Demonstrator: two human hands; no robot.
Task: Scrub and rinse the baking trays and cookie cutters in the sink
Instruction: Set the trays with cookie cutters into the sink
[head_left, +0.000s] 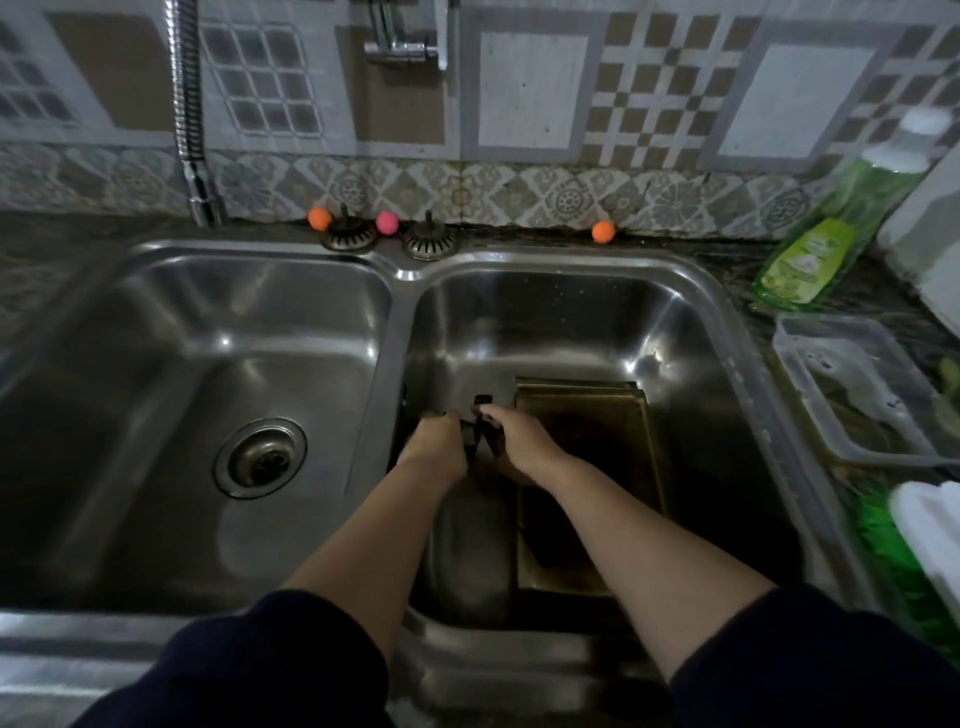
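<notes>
Both my hands reach down into the right basin (566, 312) of a steel double sink. My left hand (434, 444) and my right hand (522, 441) meet over a small dark object (480, 415) and grip it from either side; what it is stays unclear in the dim light, possibly a cookie cutter. A stack of dark, browned baking trays (587, 447) lies on the basin floor just to the right of my hands, partly hidden under my right forearm.
The left basin (208, 332) holds only its drain (261, 458). A flexible tap hose (189, 119) hangs at the back left. Two strainer plugs (389, 239) and small coloured balls sit on the back rim. Green dish soap (826, 239) and a clear plastic box (857, 389) stand on the right.
</notes>
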